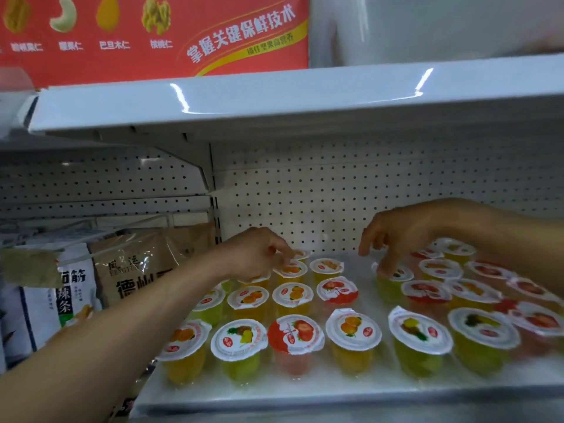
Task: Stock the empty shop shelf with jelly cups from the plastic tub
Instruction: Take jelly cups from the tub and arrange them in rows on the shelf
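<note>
The left hand (258, 254) covers the cup (255, 278) beneath it; the rightmost jelly cups (538, 319) blur past the edge.

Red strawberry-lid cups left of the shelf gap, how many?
2. Front-row red-lid cup, third from the left; second red-lid cup, right end of the row behind. The left hand covers back cups, maybe more.

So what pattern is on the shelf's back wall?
White pegboard dotted with small holes; head view.
</note>
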`<state>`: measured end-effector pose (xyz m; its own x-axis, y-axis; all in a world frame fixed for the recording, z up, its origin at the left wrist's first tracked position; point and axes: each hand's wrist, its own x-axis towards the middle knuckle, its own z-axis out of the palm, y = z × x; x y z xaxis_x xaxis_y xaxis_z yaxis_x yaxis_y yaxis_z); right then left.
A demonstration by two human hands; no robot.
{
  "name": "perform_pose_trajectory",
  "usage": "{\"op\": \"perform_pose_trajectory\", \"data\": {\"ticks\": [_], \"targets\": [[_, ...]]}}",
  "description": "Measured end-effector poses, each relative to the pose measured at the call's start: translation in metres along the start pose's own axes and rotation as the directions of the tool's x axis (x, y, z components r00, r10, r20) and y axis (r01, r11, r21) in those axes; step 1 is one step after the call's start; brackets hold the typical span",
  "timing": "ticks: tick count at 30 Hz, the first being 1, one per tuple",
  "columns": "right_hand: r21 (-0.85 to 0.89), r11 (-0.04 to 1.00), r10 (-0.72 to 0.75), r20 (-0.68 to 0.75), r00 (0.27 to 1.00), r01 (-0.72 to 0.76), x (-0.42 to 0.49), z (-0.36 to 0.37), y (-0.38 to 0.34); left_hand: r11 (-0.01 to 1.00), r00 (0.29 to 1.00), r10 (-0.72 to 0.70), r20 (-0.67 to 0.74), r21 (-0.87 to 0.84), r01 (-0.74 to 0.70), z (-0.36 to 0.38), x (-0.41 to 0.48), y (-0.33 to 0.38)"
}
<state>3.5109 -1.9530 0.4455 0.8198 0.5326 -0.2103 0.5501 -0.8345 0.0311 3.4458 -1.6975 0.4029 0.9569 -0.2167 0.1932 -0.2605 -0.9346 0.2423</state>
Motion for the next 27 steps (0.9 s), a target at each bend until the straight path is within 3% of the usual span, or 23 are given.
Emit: {"op": "perform_pose_trajectory", "data": {"ticks": [3,7,15,21,27], "targets": [[-0.005,0.998,0.056,0.019,0.998,-0.056,-0.002,0.008,0.003,1.000,1.000,-0.005,0.025,0.002,0.005,0.004,-0.001,0.003],[0.020,1.000,0.018,-0.008,1.000,-0.018,0.005,0.013,0.003,1.000,0.999,-0.006,0.046,0.005,0.005,0.009,0.002,0.002],[0.194,0.977,-0.032,-0.299,0.954,0.093,0.059,0.011,0.001,0.998,0.997,-0.055,-0.060,-0.026,0.053,-0.004,0.046,-0.002],[0.293,0.954,-0.009,-0.187,0.982,0.064,0.097,0.020,0.007,0.989,0.985,-0.136,0.103,0.071,0.129,0.002,0.079,-0.004],[0.385,0.921,-0.005,-0.147,0.989,0.062,0.098,0.017,0.011,0.994,0.980,-0.104,0.172,0.057,0.096,0.011,0.088,-0.003]]}}
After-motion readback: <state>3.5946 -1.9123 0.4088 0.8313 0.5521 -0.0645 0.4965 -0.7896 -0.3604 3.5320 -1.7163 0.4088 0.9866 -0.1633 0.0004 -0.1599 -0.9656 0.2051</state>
